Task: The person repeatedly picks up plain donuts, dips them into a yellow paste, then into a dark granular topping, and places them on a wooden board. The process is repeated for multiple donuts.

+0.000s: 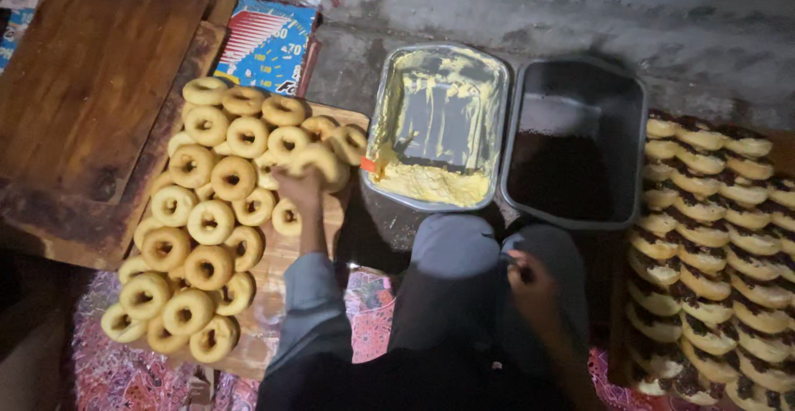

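At frame left the left hand (300, 187) closes on a plain doughnut (315, 159) atop the pile (on a wooden board (277, 254)), while lower right the right hand (530, 283) rests curled, its grip unclear.

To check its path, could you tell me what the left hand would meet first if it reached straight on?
Probably the plain doughnut just beyond the left hand, which it seems already to touch; depth is unclear.

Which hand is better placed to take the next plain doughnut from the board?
The left hand: it already touches the plain doughnuts. The right hand rests apart, near the knee.
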